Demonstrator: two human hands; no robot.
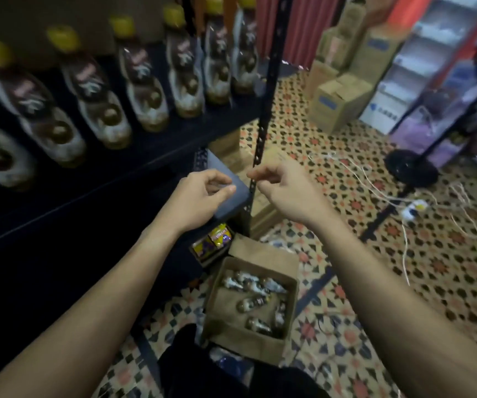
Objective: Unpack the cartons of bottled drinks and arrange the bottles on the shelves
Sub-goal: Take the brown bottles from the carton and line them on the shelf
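Bottles [256, 300]: lying loose on their sides in the bottom of the open carton [260, 344], pointing in mixed directions. Middle one lying roughly along the 9-to-3 line; finer detail blurring out in dim light.

Carton: sitting on the patterned floor [375, 254] at 6 o'clock from both hands, well below them and apart, almost centred between the two wrists.

Left hand [203, 193]: hovering above the corner of a lower shelf level, fingers loosely curled, holding nothing.

Right hand [282, 188]: hovering just at 3 o'clock of the upright post [263, 110], fingers drooping and relaxed, gripping nothing visible.

Yellow-capped row [142, 90]: standing on the shelf [116, 179] at 10 o'clock from the hands.

Judging the coming move: reaching straight down toward 6 o'clock. Right hand appearing marginally nearer the carton mouth. Grasping across the short width of a bottle, not along its length, looking most secure.
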